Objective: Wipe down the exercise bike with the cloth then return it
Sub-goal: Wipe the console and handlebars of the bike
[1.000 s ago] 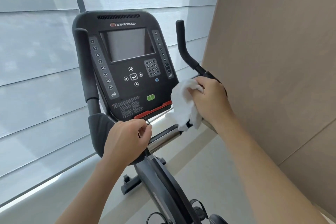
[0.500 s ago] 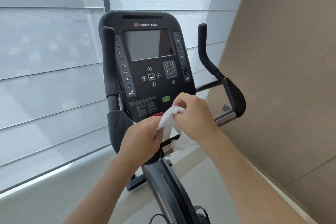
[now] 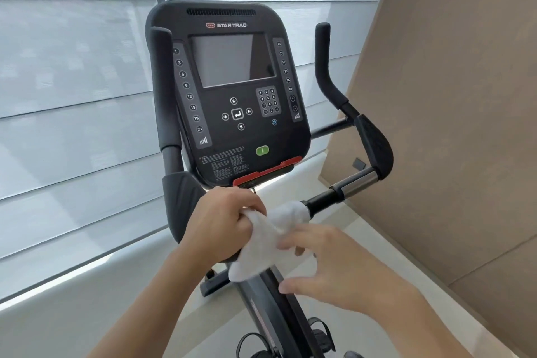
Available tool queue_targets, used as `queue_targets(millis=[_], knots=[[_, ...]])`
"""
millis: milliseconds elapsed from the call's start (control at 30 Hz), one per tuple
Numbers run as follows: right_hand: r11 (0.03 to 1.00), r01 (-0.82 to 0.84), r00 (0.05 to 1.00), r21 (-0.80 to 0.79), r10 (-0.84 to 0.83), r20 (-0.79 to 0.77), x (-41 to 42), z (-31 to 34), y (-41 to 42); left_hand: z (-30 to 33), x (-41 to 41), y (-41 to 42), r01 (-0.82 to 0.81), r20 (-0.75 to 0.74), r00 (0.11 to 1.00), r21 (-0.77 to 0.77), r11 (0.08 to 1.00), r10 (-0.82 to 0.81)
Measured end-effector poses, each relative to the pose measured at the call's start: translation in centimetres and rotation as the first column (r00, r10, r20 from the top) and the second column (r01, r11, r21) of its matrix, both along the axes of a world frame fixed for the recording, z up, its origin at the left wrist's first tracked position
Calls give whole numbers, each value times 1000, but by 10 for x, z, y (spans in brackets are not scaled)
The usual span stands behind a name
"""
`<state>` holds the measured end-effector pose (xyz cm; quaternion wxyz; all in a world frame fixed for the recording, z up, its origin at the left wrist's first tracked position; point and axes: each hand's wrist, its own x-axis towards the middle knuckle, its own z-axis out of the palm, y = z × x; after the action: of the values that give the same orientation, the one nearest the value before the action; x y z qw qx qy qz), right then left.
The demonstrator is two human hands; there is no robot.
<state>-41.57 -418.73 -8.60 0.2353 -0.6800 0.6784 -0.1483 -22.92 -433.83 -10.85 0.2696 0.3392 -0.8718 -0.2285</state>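
- The cloth (image 3: 271,244) was white and bunched, draped over the middle of the handlebar (image 3: 325,199) of the exercise bike (image 3: 232,90), just below the console.
- The left hand (image 3: 223,221) gripped the cloth's upper left corner, fingers curled round the fabric.
- The right hand (image 3: 334,267) was spread, fingers relaxed; its fingertips lay at the cloth's right edge and held nothing.
- Judged from its folds and hanging lower corner, the cloth was soft, light and limp. It would conform to the bar and would not slip readily from a closed grip.
- Recommended hold: gather the bunched middle in one palm, so that no loose corner trails toward the frame and pedals below.
- The console and upright grips appeared rigid.
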Motion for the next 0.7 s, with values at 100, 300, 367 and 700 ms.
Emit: queue_targets(millis=[100, 300, 367, 700], knots=[[956, -82, 943, -283, -17, -333, -1, -9, -23, 0, 1, -1, -5, -90, 996, 72, 997, 11], [958, -257, 728, -126, 106, -677, 39, -48, -73, 4, 1, 4, -84, -324, 938, 126, 989, 121], [955, -272, 723, -117, 123, -680, 44, -45, -87, 1, -1, 4, -129, -281, 947, 106, 986, 154], [905, -267, 824, 332, 393, -408, 37, -22, -132, -4, -7, 4, -232, -147, 962, 2, 973, 230]])
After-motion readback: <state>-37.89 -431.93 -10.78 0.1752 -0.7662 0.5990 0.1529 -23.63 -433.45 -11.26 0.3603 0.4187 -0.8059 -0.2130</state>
